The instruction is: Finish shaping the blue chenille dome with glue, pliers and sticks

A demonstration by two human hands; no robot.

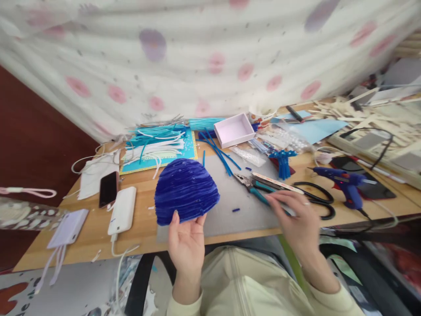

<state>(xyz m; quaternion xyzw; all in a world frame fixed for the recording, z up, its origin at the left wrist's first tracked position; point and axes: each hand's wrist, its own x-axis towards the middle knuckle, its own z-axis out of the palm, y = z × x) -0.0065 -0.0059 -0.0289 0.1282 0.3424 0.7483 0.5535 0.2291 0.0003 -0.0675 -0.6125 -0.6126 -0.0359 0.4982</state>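
Observation:
My left hand [187,239] holds a dark blue, dome-shaped piece [186,191] by its lower edge, thumb in front and fingers behind. The piece looks built from rows of fuzzy pipe cleaners. Over to the right, my right hand [297,215] has its thumb and fingers closed at the teal handles of the pliers [253,188], whose jaws point up and left on the grey mat [213,219]. Beside the pliers lie black-handled scissors [315,197], partly behind my right hand. A short dark blue snippet [236,210] rests on the mat between my hands.
Blue pipe cleaners [220,153] and a white box [235,131] are at the back, with teal and white bundles [158,140] left of them. A blue glue gun [345,182] stands at right. A phone [108,188] and white power bank [122,210] lie left.

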